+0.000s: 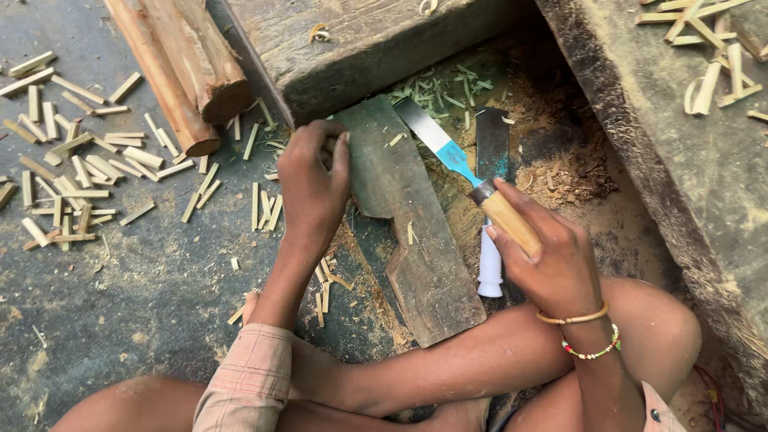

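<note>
**Chisel held over plank, cut sticks piling up**

Chisel (pixel 448 152) is resting in the right hand (pixel 552 256), which is gripping its wooden handle, blade tip over the dark plank (pixel 416 240). Left hand (pixel 312 180) is curling closed at the plank's edge. Many cut sticks (pixel 72 160) are lying on the dusty floor (pixel 144 304); logs (pixel 180 72) remain uncut.

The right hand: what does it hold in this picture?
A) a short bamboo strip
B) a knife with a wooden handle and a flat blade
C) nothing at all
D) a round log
B: the right hand grips the wooden handle of a knife, and its flat blade points up and to the left, beside the dark wooden board.
</note>
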